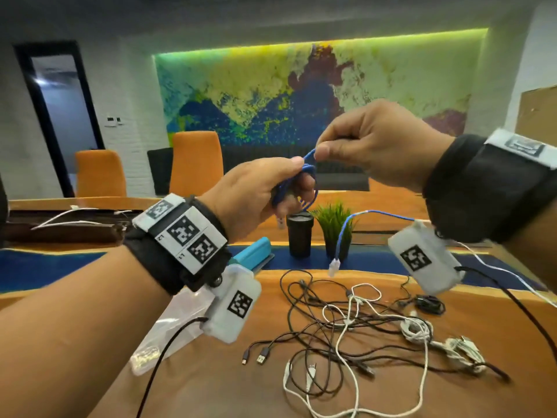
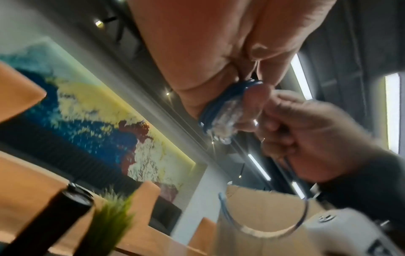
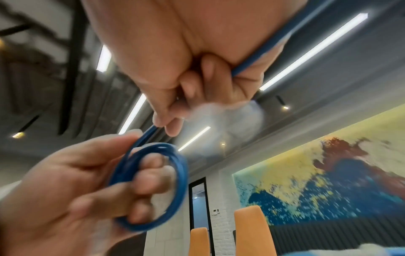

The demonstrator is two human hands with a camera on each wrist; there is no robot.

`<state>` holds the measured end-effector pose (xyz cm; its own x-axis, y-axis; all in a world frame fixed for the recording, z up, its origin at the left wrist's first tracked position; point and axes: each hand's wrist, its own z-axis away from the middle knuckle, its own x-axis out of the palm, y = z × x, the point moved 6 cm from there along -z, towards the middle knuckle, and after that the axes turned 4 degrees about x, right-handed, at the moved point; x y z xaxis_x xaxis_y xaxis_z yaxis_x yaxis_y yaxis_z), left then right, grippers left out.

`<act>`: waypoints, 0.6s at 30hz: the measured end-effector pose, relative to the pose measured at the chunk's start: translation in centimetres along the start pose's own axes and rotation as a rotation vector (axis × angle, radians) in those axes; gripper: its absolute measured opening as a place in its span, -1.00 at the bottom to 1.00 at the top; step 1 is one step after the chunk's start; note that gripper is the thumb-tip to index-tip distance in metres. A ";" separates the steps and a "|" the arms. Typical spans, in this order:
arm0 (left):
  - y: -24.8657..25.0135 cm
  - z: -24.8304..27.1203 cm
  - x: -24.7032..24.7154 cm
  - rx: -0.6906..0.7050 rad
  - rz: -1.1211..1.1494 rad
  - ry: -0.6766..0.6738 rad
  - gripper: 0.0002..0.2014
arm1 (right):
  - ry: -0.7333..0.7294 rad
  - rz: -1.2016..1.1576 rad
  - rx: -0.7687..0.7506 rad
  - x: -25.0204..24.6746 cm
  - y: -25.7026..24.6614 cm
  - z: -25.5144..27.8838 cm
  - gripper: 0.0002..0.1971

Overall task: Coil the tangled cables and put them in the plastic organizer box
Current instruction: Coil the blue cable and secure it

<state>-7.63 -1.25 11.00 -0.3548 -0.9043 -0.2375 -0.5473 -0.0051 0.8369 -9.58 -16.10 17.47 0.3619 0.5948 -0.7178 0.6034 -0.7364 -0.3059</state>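
Note:
High above the table, my left hand [image 1: 297, 173] grips a small coil of blue cable [image 1: 305, 184] wound round its fingers. My right hand [image 1: 321, 147] pinches the same cable just above the coil. The cable's free tail [image 1: 342, 233] hangs down under my right wrist and ends in a clear plug [image 1: 333, 264]. In the right wrist view the blue coil [image 3: 179, 175] loops around the left fingers [image 3: 149, 175]. A tangle of black and white cables [image 1: 361, 324] lies on the wooden table [image 1: 211, 387]. The clear plastic organizer box [image 1: 177, 315] lies partly hidden under my left wrist.
A black cup [image 1: 299, 236] and a small green plant [image 1: 336, 224] stand behind the tangle. A light-blue case [image 1: 253, 251] lies near the box. Orange chairs [image 1: 196, 164] line the far side. White cables [image 1: 60, 218] rest on a dark tray at far left.

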 end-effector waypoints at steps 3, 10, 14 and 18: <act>0.5 -0.1 0.2 -0.025 0.146 -0.020 -0.64 | 0.007 -0.198 0.052 0.8 1.1 0.0 -0.86; 0.7 -0.1 0.9 -0.102 0.349 0.004 -0.61 | -0.162 -0.721 0.222 4.3 1.9 1.6 -0.68; 0.4 -0.5 0.7 -0.050 0.246 0.095 -0.60 | -0.073 -0.671 0.125 4.5 1.1 1.1 -0.86; 0.2 -0.6 0.4 -0.026 0.048 0.216 -0.58 | 0.011 -0.575 0.120 4.8 1.7 0.5 -0.77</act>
<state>-7.42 -1.87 11.32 -0.2081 -0.9741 -0.0885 -0.5125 0.0315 0.8581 -7.19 -14.66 13.15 0.0076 0.9125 -0.4091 0.6203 -0.3252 -0.7138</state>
